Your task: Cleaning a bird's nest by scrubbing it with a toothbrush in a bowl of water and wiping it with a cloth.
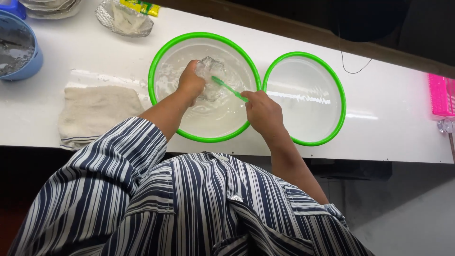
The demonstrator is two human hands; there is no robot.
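My left hand [190,84] grips a clear glass dish [211,76] and holds it in the water of a green-rimmed white basin [157,61]. My right hand [262,110] holds a green toothbrush [229,88] by its handle. The brush head rests against the glass dish, over the same basin. A second green-rimmed basin [334,80] of clear water stands directly to the right, touching the first.
A folded beige towel [95,111] lies left of the basins on the white counter [388,109]. A blue tub [21,47] sits at the far left, a glass dish [124,19] behind it, a pink basket [442,95] at the right edge.
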